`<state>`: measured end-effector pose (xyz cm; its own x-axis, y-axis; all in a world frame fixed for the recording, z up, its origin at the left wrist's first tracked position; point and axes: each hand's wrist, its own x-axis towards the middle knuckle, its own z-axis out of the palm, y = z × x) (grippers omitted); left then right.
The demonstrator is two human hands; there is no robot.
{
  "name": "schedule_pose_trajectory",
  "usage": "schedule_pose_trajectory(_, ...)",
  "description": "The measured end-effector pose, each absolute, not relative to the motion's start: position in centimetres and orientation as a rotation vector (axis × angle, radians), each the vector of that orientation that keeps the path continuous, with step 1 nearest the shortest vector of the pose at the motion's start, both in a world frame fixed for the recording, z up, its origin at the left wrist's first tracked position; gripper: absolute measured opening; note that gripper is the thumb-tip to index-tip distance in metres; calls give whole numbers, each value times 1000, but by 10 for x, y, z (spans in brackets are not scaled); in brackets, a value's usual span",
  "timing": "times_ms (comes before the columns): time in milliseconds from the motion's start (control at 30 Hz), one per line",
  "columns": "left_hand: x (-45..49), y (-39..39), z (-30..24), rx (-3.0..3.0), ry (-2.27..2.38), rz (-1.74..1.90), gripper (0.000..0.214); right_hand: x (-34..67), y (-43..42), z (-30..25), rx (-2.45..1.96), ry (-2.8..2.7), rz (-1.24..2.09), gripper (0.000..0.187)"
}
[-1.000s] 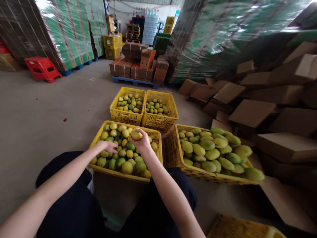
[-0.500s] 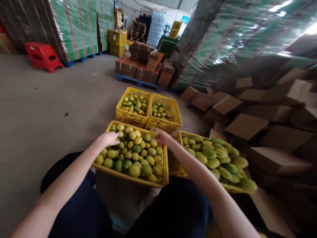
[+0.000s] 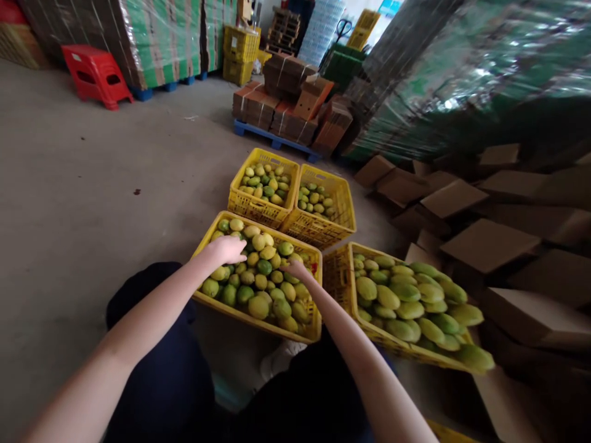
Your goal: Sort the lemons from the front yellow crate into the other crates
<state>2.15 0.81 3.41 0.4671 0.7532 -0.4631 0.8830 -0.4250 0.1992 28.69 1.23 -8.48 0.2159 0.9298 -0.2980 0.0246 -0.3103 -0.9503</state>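
dark cloth of your trousers (image 3: 161, 369) fills the bottom of the view, and both bare forearms reach out over your knees. just ahead of them sits the near crate (image 3: 252, 320), yellow plastic, heaped with small yellow-green mangoes (image 3: 265, 289). your left hand (image 3: 227, 249) lies palm down on the fruit towards the crate's far left, fingers bent over the top of the pile. whether it has closed around a mango cannot be told from here. your right hand (image 3: 295, 269) is down on the fruit near the crate's far right corner, small and a little blurred, so its grip cannot be told either. the two hands are apart, with several mangoes between them.

just beside the near crate on your right is a second crate (image 3: 339, 280), also yellow, tilted, and piled above its rim with larger green mangoes (image 3: 406, 301). beyond the near crate two more yellow crates stand side by side, the left far crate (image 3: 256, 210) and the right far crate (image 3: 318, 232), each partly filled with small fruit. past these, a blue pallet (image 3: 277, 140) carries brown cartons (image 3: 286, 104). flat cardboard boxes (image 3: 462, 197) lie scattered to the right. far left, a red stool (image 3: 96, 74) stands on the grey floor (image 3: 83, 203) in front of film-wrapped stacks (image 3: 152, 37).
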Motion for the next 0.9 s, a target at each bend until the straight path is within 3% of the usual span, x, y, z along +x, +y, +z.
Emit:
schedule_pose_trajectory(133,22,6,37,2313,1389,-433,44,251,36,-105,-2008,-1185,1146,40)
schedule_pose_trajectory(300,16,7,38,2313,1434,-446,45,229,49,-112,-2253,-1471,968,53)
schedule_pose_trajectory(700,16,6,32,2234,1437,-325,42,237,22,-102,-2152,-1726,686,41)
schedule_pose_trajectory(800,25,5,24,2095,1501,-24,53,235,18,-80,-1954,-1901,710,46)
schedule_pose_trajectory(900,40,9,17,1606,1433,606,56,226,15,-42,-1622,-2110,721,57)
